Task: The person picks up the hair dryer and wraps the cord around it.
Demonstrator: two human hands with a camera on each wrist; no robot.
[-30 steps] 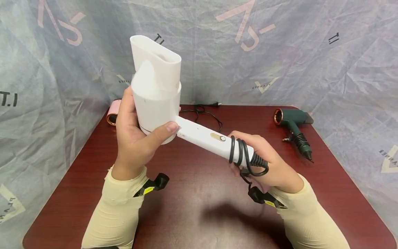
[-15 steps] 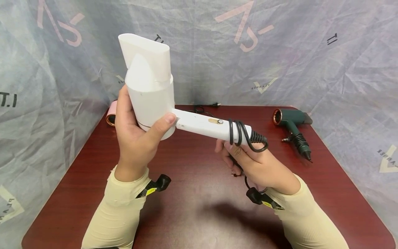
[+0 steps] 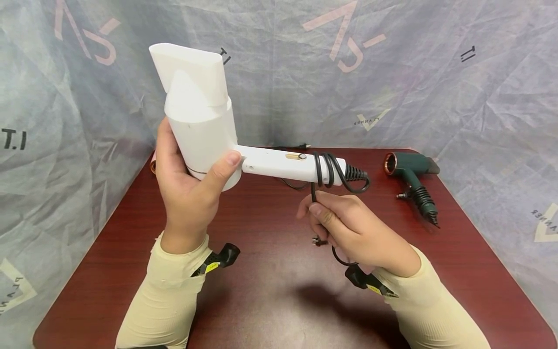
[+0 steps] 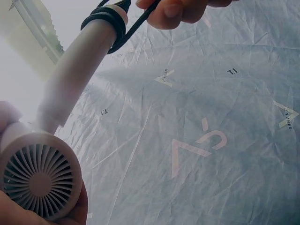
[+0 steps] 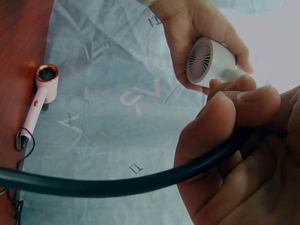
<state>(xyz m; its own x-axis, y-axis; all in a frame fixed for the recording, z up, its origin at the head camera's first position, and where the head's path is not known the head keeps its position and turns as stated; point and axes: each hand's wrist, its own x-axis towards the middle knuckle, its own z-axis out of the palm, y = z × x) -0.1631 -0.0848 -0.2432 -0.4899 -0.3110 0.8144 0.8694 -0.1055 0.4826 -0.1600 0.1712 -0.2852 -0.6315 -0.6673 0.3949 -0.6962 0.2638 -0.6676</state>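
In the head view my left hand (image 3: 187,198) grips the barrel of a white hair dryer (image 3: 200,135), its flat nozzle pointing up and its handle out to the right. Several turns of black cord (image 3: 329,169) are wound round the handle's end. Just below them my right hand (image 3: 357,230) pinches the cord, and metal plug prongs (image 3: 317,241) poke out beneath its fingers. The slatted air intake (image 4: 41,176) of the dryer faces the left wrist camera. A loop of cord (image 5: 93,187) crosses the right wrist view into the curled fingers.
A dark green hair dryer (image 3: 411,165) lies at the back right of the red-brown table (image 3: 261,291), cord wrapped on its handle. A pink hair dryer (image 5: 47,89) is at the back left, mostly hidden in the head view. Grey fabric (image 3: 279,72) hangs behind.
The white hair dryer has moved left and slightly up, its handle turning nearer to level. My right hand has left the handle and now pinches the cord below it, drawing a strand downward.
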